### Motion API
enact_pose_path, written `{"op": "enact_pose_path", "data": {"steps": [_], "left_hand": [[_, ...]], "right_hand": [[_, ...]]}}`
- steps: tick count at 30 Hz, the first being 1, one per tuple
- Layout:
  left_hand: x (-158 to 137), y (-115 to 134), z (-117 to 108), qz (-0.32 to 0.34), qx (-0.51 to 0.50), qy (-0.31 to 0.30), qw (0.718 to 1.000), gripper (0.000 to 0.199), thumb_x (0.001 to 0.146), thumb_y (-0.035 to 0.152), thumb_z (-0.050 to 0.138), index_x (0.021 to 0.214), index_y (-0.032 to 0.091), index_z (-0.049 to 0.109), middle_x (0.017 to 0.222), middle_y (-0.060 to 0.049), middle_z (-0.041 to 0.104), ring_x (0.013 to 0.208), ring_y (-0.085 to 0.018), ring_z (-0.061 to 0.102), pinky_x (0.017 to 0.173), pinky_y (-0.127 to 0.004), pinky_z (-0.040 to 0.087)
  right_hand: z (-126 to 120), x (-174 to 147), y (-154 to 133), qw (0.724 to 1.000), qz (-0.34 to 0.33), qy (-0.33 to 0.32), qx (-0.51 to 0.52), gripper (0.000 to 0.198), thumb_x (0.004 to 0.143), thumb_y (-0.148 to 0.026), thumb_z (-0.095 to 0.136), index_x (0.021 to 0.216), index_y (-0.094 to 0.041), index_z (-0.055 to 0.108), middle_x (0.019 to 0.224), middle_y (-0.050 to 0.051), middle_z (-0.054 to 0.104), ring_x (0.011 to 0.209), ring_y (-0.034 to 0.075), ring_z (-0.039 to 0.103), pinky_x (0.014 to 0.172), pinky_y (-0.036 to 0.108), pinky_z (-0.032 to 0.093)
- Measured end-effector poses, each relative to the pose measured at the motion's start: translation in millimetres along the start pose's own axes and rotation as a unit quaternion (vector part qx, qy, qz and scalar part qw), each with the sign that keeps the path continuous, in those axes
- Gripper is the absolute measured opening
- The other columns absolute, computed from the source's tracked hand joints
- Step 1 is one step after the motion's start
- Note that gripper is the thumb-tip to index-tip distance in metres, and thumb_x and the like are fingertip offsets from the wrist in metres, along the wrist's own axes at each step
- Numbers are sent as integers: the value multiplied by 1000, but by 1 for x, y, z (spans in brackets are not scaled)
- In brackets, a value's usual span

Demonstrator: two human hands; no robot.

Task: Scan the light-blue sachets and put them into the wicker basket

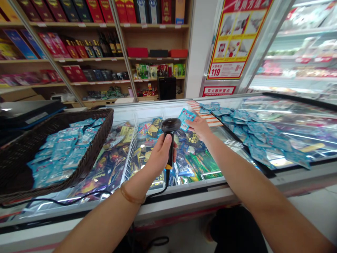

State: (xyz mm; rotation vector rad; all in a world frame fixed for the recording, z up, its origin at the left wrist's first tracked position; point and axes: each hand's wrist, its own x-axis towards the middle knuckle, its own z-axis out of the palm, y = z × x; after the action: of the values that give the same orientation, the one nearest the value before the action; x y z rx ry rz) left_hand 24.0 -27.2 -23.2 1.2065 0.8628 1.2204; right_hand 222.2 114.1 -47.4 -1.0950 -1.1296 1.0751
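Note:
My left hand [161, 153] is wrapped round the handle of a black barcode scanner [171, 125], held upright over the freezer with its cord hanging below. Just right of the scanner's head, my right hand [198, 126] pinches a small blue packet [186, 117] by its lower right edge. A brown wicker basket [91, 154] at the left holds many similar blue packets [67, 147]. More blue packets [250, 126] lie in a loose heap on the glass at the right.
Under my hands is a chest freezer [216, 193] with bagged frozen goods and a white wire divider [129, 151]. The scanner's cable [86, 194] runs left along the front edge. Stocked shelves [155, 26] stand behind.

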Motion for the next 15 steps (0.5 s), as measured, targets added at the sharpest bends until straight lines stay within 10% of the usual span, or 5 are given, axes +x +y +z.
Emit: {"op": "enact_pose_path", "data": {"steps": [15], "left_hand": [[-5, -11, 4, 7, 37, -94, 995, 53, 90, 75, 56, 95, 22, 48, 61, 7, 54, 42, -9, 50, 40, -22, 40]], "right_hand": [[-11, -7, -22, 999, -51, 5, -14, 53, 64, -70, 82, 73, -21, 63, 64, -1, 64, 74, 19, 69, 74, 33, 59]]}}
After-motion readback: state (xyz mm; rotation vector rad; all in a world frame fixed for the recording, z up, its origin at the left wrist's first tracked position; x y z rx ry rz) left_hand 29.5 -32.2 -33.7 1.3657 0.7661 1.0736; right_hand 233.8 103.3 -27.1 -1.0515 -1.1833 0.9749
